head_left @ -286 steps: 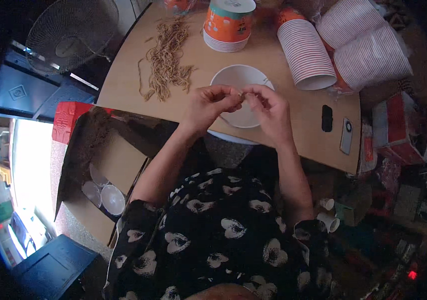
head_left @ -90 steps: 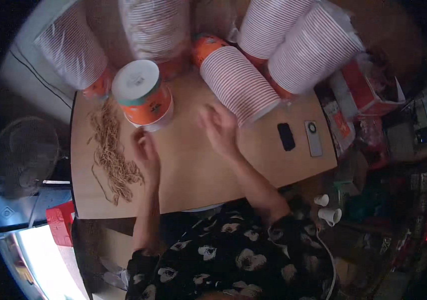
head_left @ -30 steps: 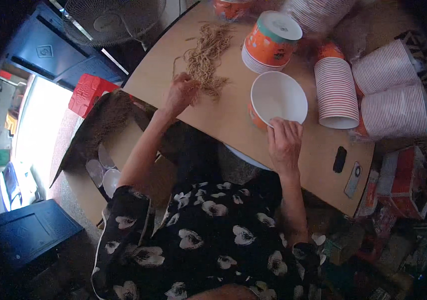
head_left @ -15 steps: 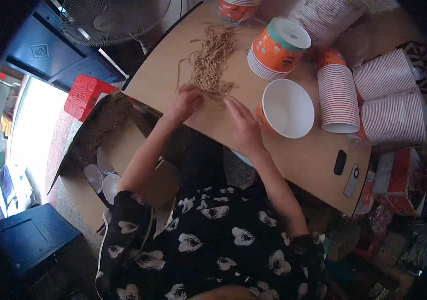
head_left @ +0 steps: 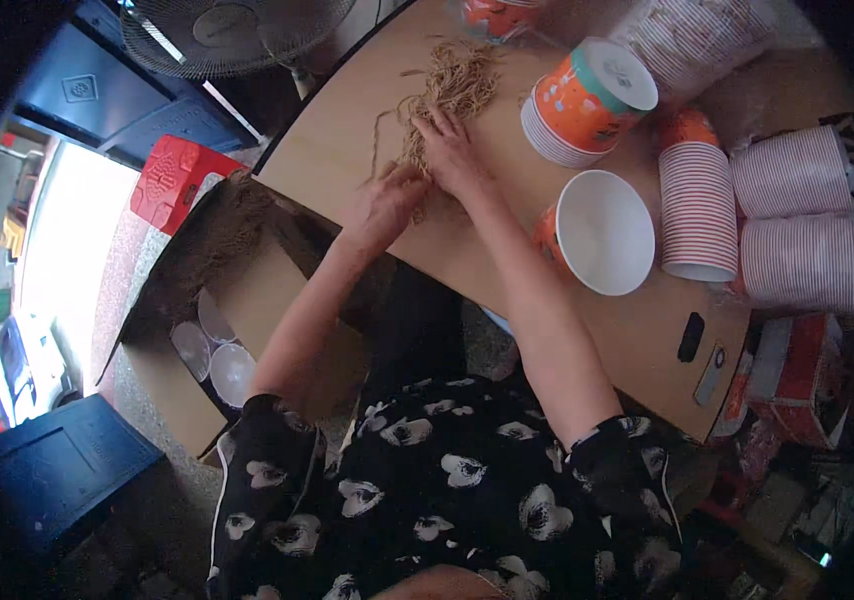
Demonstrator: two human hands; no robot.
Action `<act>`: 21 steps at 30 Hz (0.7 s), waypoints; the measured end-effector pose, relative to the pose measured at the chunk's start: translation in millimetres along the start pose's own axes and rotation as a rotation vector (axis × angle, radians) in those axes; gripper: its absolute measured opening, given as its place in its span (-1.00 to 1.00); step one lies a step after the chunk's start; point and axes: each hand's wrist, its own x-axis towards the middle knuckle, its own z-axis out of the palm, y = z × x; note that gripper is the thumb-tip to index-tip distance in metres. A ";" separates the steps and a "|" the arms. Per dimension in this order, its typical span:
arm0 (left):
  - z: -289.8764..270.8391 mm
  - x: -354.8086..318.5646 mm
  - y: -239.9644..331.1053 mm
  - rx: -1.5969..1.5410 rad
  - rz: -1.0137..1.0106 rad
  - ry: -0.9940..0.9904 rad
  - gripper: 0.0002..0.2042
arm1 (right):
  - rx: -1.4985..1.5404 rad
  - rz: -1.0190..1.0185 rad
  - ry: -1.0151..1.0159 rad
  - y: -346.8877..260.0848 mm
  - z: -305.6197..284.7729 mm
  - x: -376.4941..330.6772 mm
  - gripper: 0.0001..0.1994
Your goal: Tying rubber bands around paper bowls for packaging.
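A heap of thin tan strings (head_left: pixel 459 82) lies on the wooden table (head_left: pixel 337 150). My left hand (head_left: pixel 387 200) rests at the near end of the heap with its fingers curled on some strands. My right hand (head_left: pixel 447 150) lies flat on the strings just beyond it, fingers spread among them. To the right an orange paper bowl with a white inside (head_left: pixel 602 230) stands upright on the table, apart from both hands.
A lidded stack of orange bowls (head_left: pixel 587 100) stands behind the single bowl. Sleeves of striped cups (head_left: pixel 697 210) lie at the right. A phone (head_left: pixel 690 337) and a remote (head_left: pixel 714 375) sit near the table's edge. An open cardboard box with clear lids (head_left: pixel 217 345) stands on the floor at the left.
My right hand left the open bowl and moved left across the table onto the string heap. My left hand stayed at the heap's near end.
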 end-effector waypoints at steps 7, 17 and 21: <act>18.5 -0.3 -19.2 0.052 0.048 -0.069 -0.92 | -0.010 0.063 -0.088 5.2 2.5 -2.7 -0.47; -39.9 -51.4 25.8 -0.408 -0.097 0.044 -0.96 | -0.141 0.067 -0.061 5.4 3.5 -7.1 -0.52; -94.5 -95.1 60.8 -0.447 -0.129 -0.242 -0.93 | -0.099 0.098 -0.107 -2.6 0.9 -5.7 -0.53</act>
